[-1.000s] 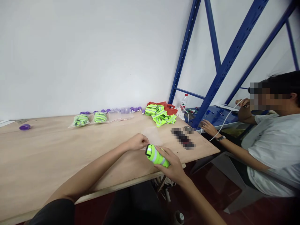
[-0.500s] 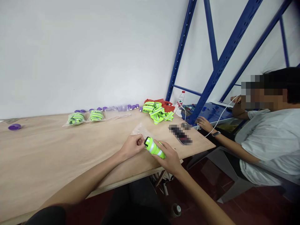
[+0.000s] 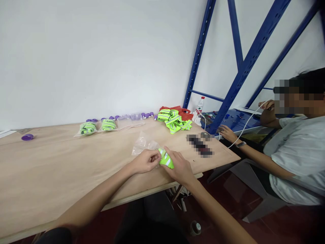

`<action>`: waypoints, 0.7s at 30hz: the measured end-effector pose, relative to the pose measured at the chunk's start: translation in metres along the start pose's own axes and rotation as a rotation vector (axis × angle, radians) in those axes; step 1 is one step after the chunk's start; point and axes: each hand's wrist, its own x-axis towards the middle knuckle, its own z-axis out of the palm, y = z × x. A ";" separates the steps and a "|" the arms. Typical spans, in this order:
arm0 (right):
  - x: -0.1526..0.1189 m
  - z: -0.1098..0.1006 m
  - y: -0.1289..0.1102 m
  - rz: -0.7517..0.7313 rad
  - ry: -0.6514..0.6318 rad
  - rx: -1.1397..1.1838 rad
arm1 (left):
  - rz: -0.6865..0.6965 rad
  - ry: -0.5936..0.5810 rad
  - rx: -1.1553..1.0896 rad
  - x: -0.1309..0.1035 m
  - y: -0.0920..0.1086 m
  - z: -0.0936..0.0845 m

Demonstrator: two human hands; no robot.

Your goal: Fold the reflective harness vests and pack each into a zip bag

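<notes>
White wall (image 3: 88, 61), wooden table (image 3: 58, 166); right hand (image 3: 180, 167) holds green roll (image 3: 166, 160).

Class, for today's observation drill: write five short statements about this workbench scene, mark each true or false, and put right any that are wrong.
1. The right hand holds a rolled reflective strap. True.
2. The clear plastic bag near the left hand has a strap roll lying in its far end. False: the far end of the clear plastic bag shows no roll in it.
3. Loose reflective straps lie in a heap in front of red plastic. True.
4. The water bottle has a blue cap. False: the water bottle's cap is red.
5. The co-worker's wrist bears a wristband. True.
</notes>
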 end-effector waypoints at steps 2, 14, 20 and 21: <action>0.005 0.002 0.001 -0.019 0.026 -0.028 | 0.011 0.032 0.020 -0.007 0.011 -0.003; 0.010 -0.003 -0.030 -0.062 0.270 0.152 | -0.227 0.808 -0.897 -0.046 0.011 0.058; 0.006 0.006 -0.050 -0.065 0.213 0.113 | -0.335 1.034 -0.937 -0.018 0.014 0.070; 0.005 0.007 -0.051 -0.065 0.216 0.108 | -0.359 1.035 -0.965 -0.018 0.014 0.074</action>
